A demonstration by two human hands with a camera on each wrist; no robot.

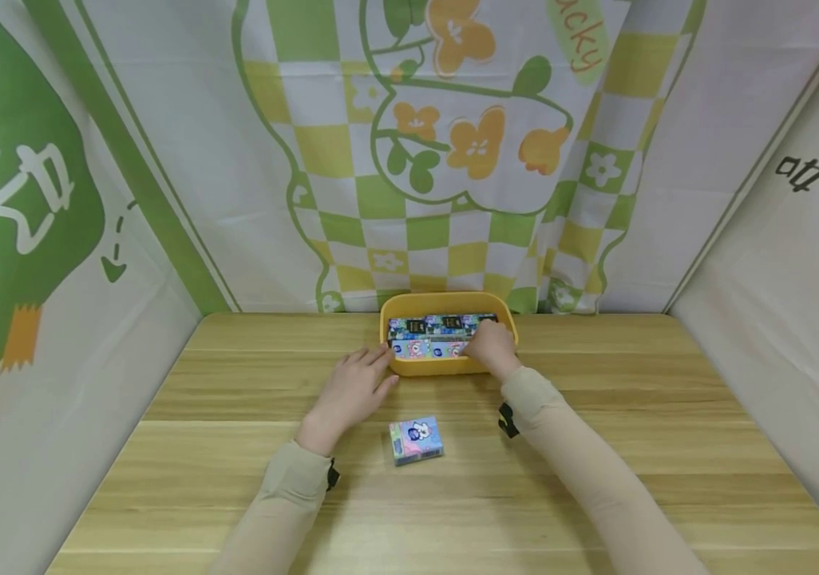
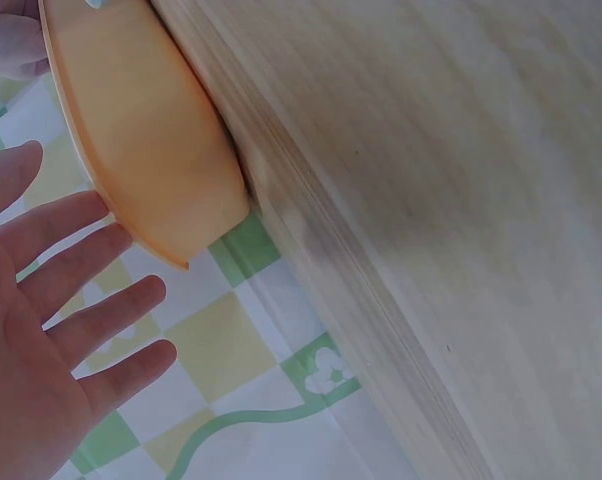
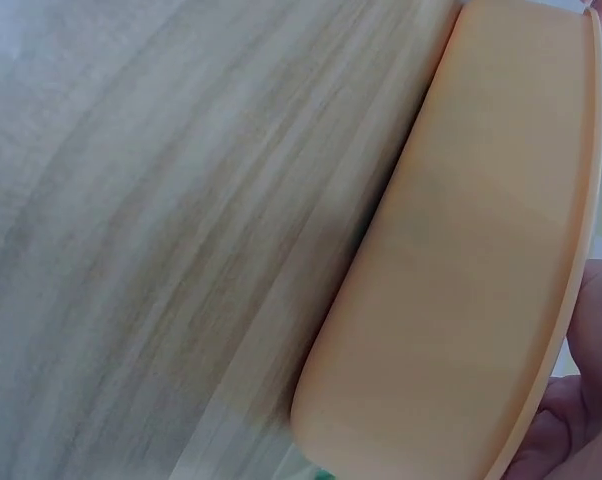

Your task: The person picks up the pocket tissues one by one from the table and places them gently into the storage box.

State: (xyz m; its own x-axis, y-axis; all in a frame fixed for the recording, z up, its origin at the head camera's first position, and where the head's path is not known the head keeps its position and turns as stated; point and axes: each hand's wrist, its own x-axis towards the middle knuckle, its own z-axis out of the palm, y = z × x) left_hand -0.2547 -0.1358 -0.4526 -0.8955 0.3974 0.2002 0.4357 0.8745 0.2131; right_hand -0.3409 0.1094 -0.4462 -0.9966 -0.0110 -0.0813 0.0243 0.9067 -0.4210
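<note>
A yellow plastic basket (image 1: pixel 434 366) stands near the table's far edge. Inside lie several small printed packs that look like tissue packs: dark floral packs (image 1: pixel 406 328) at the back, blue-and-pink cartoon packs (image 1: pixel 410 349) in front. The left hand (image 1: pixel 356 386), fingers straight and spread, has its fingertips at the basket's left front rim. My right hand (image 1: pixel 492 348) reaches over the right front rim with curled fingers; what lies under them is hidden. A single blue-and-pink tissue pack (image 1: pixel 417 440) lies on the table between the forearms.
The wooden table (image 1: pixel 237 447) runs back to a checkered, flower-printed curtain (image 1: pixel 445 192) close behind the basket. Printed cloth walls stand on the left and right. Each wrist wears a band with a dark device.
</note>
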